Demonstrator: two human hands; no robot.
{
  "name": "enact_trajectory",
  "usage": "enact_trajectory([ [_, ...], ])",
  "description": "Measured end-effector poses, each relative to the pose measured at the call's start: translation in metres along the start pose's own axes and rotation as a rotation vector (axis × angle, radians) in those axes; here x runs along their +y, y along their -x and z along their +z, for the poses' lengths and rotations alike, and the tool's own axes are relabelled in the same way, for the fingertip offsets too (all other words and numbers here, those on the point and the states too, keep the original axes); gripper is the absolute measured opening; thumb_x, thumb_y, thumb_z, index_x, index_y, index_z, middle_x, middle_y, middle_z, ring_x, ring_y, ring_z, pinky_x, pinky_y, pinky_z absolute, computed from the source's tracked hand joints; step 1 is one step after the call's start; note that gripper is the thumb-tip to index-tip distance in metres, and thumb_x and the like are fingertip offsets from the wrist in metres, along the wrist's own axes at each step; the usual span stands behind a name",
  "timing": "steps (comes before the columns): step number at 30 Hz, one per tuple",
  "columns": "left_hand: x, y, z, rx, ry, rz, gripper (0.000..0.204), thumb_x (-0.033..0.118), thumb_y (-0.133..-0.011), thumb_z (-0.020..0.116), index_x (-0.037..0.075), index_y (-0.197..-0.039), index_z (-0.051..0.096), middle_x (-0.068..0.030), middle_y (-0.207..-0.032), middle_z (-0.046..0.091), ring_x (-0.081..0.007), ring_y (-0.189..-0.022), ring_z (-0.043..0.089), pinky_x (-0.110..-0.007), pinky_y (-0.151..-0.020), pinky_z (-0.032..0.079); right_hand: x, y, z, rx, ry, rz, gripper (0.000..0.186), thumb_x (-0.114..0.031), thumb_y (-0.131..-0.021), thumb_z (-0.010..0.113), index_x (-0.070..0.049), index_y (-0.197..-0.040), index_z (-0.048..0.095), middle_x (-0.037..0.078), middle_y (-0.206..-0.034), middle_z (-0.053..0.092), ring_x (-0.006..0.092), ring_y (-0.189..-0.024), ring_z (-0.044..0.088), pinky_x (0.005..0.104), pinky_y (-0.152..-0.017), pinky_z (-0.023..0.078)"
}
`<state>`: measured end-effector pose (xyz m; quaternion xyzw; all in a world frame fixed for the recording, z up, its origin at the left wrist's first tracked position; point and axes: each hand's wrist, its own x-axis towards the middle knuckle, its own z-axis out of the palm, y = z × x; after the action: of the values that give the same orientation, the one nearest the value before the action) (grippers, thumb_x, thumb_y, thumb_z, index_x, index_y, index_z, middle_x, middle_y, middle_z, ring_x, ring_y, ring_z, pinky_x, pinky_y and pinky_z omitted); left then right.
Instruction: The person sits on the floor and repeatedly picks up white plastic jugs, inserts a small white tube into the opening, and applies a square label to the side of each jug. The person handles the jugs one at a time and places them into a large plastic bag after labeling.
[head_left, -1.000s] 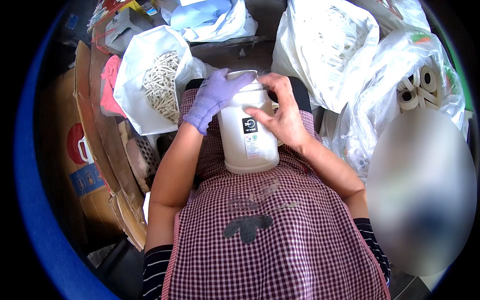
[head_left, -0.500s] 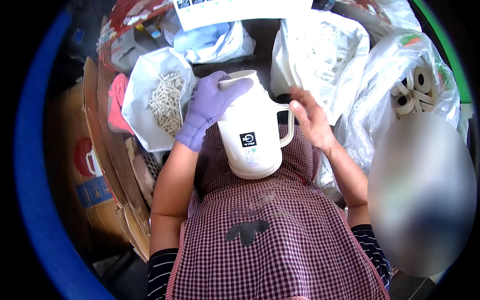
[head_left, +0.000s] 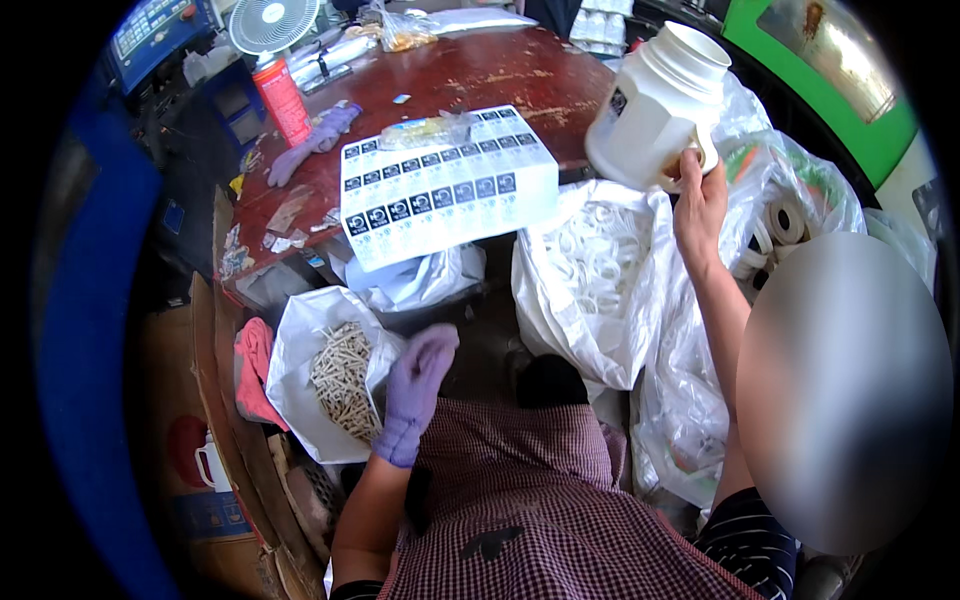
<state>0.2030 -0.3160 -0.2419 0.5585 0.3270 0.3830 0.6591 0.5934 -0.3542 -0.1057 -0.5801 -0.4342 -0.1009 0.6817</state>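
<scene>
By its handle, a white plastic jug (head_left: pixel 640 125) with a wide ribbed neck hangs from my bare right hand (head_left: pixel 699 205). The jug is nearly upright, tilted slightly, at the right edge of the table. A small black label shows on its side. My left hand (head_left: pixel 414 392), in a purple glove, is apart from the jug with nothing visible in it. Its fingers are loosely curved and a little blurred. Right beside that glove stands a white bag (head_left: pixel 300 375) holding several small pale rod-like parts (head_left: pixel 345 385).
Ahead is a worn red table (head_left: pixel 480 75) bearing a sheet of labels (head_left: pixel 450 195), a purple glove (head_left: pixel 315 140), a red can (head_left: pixel 282 105) and a fan (head_left: pixel 272 22). A bag of white ring-like parts (head_left: pixel 600 250) and a clear bag with rolls (head_left: pixel 785 220) stand right.
The jug has gone from my lap up to the far right. My left hand has let go of it, and my right hand has taken its handle. The view has tilted up.
</scene>
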Motion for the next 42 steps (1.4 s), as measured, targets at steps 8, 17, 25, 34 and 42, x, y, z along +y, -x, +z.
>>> enact_trajectory([
  [8, -0.029, 0.067, -0.061, 0.245, -0.002, -0.227, 0.024, 0.012, -0.094, 0.061, -0.002, -0.113, 0.065, -0.0074, -0.109, 0.066, -0.0141, -0.102, 0.059, -0.028, -0.095, 0.046, 0.079, -0.076, 0.089, -0.075, 0.308, 0.083, 0.027, -0.020, -0.097, 0.055, 0.006, -0.098, 0.059, 0.016, -0.087, 0.064, 0.0250, -0.078, 0.063, 0.0409, -0.076, 0.049],
  [17, -0.006, 0.097, -0.123, 0.446, -0.185, -0.059, 0.027, 0.010, -0.094, 0.060, -0.001, -0.118, 0.064, -0.0078, -0.112, 0.066, -0.0140, -0.103, 0.060, -0.028, -0.091, 0.048, 0.137, -0.086, 0.182, -0.517, 0.588, -0.125, 0.046, -0.021, -0.099, 0.053, 0.000, -0.139, 0.046, 0.019, -0.137, 0.054, 0.0313, -0.126, 0.053, 0.0382, -0.108, 0.038],
  [25, 0.029, 0.147, -0.352, 1.289, -0.733, 0.330, 0.046, 0.016, -0.091, 0.065, 0.000, -0.132, 0.053, -0.0155, -0.124, 0.062, -0.0232, -0.113, 0.060, -0.034, -0.097, 0.047, 0.134, -0.035, 0.004, -0.330, 0.526, -0.113, 0.037, -0.019, -0.100, 0.054, 0.005, -0.129, 0.055, 0.017, -0.129, 0.059, 0.0268, -0.118, 0.058, 0.0359, -0.102, 0.044],
  [34, -0.029, 0.232, -0.536, 1.253, -1.189, -0.602, 0.060, 0.026, -0.083, 0.063, 0.004, -0.137, 0.051, -0.0250, -0.134, 0.055, -0.0406, -0.122, 0.053, -0.046, -0.102, 0.043, 0.152, 0.021, -0.079, -0.280, 0.359, 0.200, 0.025, -0.017, -0.099, 0.053, -0.002, -0.118, 0.061, 0.011, -0.106, 0.067, 0.0177, -0.090, 0.064, 0.0313, -0.081, 0.049],
  [42, 0.083, 0.236, -0.393, 1.489, -1.589, 0.153, 0.034, 0.005, -0.086, 0.060, 0.001, -0.120, 0.060, -0.0200, -0.114, 0.062, -0.0363, -0.105, 0.060, -0.041, -0.093, 0.048, -0.038, 0.129, 0.078, -0.838, -0.070, 0.140, 0.015, -0.001, -0.097, 0.052, -0.001, -0.109, 0.061, 0.008, -0.112, 0.062, 0.0145, -0.090, 0.061, 0.0287, -0.081, 0.051],
])
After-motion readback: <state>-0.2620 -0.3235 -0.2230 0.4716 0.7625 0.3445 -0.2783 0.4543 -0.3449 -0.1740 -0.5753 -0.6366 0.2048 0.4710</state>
